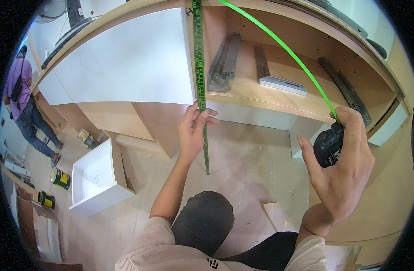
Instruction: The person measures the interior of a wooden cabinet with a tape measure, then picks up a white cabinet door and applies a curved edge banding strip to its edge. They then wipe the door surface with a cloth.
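My right hand (344,176) is closed around the black case of a tape measure (328,147) at the right. Its bright green blade (283,44) arcs up and left, leaving the top of the view. A marked length of green blade (198,58) hangs down along the edge of a white cabinet front (139,58). My left hand (192,131) pinches that length between thumb and fingers, just under the front's lower corner. Below my fingers the blade's end points toward the floor. Where the two lengths meet is out of view.
Inside the open cabinet bay (279,49) lie metal drawer slides (224,63), a try square (283,86) and a dark rail (346,88). A white drawer box (96,174) and paint cans (60,178) stand on the floor at left. Another person (26,104) stands at far left.
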`<action>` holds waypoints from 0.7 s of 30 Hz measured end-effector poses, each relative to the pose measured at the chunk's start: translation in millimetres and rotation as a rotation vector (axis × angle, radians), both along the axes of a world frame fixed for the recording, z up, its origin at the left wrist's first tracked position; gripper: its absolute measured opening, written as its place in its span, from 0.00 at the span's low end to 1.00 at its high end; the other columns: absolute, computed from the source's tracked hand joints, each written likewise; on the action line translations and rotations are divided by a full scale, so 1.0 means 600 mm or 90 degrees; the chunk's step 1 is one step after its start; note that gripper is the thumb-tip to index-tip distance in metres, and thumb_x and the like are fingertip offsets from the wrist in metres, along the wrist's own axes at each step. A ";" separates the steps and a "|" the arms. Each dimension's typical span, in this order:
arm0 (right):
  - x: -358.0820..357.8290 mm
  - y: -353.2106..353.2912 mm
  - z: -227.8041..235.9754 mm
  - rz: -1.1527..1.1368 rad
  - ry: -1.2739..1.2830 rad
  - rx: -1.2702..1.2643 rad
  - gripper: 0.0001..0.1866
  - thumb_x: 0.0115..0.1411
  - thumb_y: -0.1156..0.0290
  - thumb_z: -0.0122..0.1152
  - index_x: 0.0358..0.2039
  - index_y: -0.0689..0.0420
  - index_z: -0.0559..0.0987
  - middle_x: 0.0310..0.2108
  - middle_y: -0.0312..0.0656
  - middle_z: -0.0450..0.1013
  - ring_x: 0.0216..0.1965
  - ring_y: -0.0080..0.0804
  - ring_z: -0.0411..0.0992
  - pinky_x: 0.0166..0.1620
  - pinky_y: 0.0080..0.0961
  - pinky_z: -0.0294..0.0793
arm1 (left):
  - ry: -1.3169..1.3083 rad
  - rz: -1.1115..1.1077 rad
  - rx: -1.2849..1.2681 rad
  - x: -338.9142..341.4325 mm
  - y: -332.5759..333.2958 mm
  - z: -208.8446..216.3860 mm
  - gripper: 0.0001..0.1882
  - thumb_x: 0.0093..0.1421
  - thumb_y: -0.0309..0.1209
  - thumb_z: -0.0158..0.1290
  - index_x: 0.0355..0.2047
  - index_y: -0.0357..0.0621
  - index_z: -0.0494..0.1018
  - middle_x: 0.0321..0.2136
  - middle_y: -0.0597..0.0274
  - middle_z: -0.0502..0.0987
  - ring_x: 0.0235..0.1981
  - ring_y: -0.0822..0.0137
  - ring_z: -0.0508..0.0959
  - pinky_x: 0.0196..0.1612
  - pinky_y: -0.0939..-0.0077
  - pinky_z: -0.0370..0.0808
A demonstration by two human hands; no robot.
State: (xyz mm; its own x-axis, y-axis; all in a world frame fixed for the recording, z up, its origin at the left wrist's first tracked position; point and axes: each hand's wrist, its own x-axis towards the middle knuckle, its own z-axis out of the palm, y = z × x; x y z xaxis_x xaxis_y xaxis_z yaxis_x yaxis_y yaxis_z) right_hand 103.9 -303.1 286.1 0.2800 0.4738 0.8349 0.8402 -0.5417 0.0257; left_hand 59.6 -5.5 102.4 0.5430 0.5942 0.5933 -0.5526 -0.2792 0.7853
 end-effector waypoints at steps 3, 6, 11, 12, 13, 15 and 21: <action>0.001 0.000 0.000 0.001 -0.005 -0.003 0.33 0.46 0.71 0.82 0.50 0.64 0.74 0.45 0.53 0.76 0.43 0.51 0.79 0.47 0.38 0.78 | -0.003 0.001 0.000 0.001 0.002 -0.002 0.21 0.77 0.28 0.49 0.66 0.30 0.65 0.42 0.47 0.82 0.37 0.61 0.86 0.44 0.67 0.84; 0.001 0.001 0.000 -0.002 0.006 -0.004 0.33 0.46 0.70 0.83 0.50 0.64 0.74 0.44 0.53 0.76 0.42 0.51 0.79 0.46 0.38 0.78 | 0.004 0.002 0.009 0.002 0.004 -0.002 0.23 0.77 0.30 0.50 0.66 0.31 0.63 0.42 0.46 0.83 0.38 0.59 0.86 0.43 0.66 0.84; 0.001 0.002 0.001 -0.001 -0.006 -0.007 0.33 0.47 0.69 0.83 0.50 0.64 0.74 0.44 0.53 0.76 0.42 0.50 0.79 0.46 0.38 0.79 | -0.001 0.000 0.019 0.002 0.005 -0.001 0.23 0.77 0.29 0.50 0.67 0.32 0.63 0.42 0.46 0.83 0.38 0.59 0.86 0.43 0.67 0.84; 0.001 0.002 0.001 -0.004 -0.001 -0.006 0.33 0.47 0.69 0.83 0.51 0.64 0.74 0.44 0.53 0.76 0.42 0.50 0.79 0.46 0.38 0.79 | 0.000 -0.001 0.017 0.002 0.005 -0.001 0.23 0.77 0.29 0.50 0.67 0.32 0.63 0.42 0.47 0.83 0.38 0.59 0.86 0.43 0.67 0.84; 0.001 0.002 0.002 -0.005 -0.002 -0.007 0.33 0.47 0.69 0.83 0.51 0.64 0.74 0.44 0.53 0.76 0.42 0.50 0.79 0.46 0.38 0.79 | -0.003 -0.003 0.015 0.002 0.005 -0.002 0.23 0.77 0.29 0.50 0.67 0.32 0.63 0.42 0.47 0.83 0.38 0.59 0.86 0.42 0.67 0.84; 0.000 0.003 0.002 -0.020 0.016 -0.011 0.34 0.47 0.69 0.83 0.51 0.64 0.74 0.44 0.53 0.76 0.42 0.50 0.79 0.46 0.38 0.79 | -0.007 -0.007 0.004 0.003 0.005 -0.003 0.22 0.77 0.29 0.50 0.67 0.32 0.63 0.42 0.47 0.83 0.38 0.59 0.86 0.42 0.67 0.84; 0.000 -0.008 0.003 -0.003 0.022 -0.006 0.32 0.46 0.71 0.82 0.50 0.64 0.75 0.44 0.53 0.76 0.43 0.52 0.79 0.47 0.39 0.78 | 0.026 0.017 -0.022 -0.001 -0.004 0.000 0.22 0.76 0.26 0.49 0.67 0.33 0.65 0.42 0.49 0.82 0.37 0.62 0.85 0.45 0.68 0.83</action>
